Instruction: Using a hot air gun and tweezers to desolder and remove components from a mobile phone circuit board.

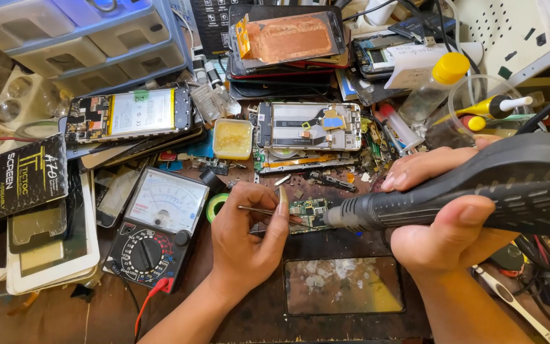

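At the far left of the cluttered workbench (pixel 52 318) lie black screen-protector packs (pixel 14 181) and pale phone panels (pixel 49 255), with grey plastic drawers (pixel 84 35) above them. Next to these sits an opened phone with its battery exposed (pixel 128 114), and below it a black analog multimeter (pixel 157 232) with a red probe lead (pixel 151 299) trailing off its lower edge. Just right of the meter's top stand a small roll of green tape (pixel 214 205) and, higher up, a square tub of yellowish flux (pixel 232 138).

Near the middle, the left hand (pixel 246 239) pinches a pair of tweezers (pixel 256 209) between thumb and fingers, the tips laid on a small green circuit board (pixel 310 210) that rests on the bench. Above the board lies a stripped phone frame (pixel 310 126), and higher still a stack of phones with a copper-coloured back (pixel 288 38). A scuffed dark glass panel (pixel 345 286) lies below the board.

To the right, the right hand (pixel 444 216) is wrapped fully around a dark hot-air handpiece (pixel 479 191), whose metal nozzle points left and ends just beside the board. Behind it stand a clear bottle with a yellow cap (pixel 437 83) and a yellow-handled screwdriver (pixel 498 105).
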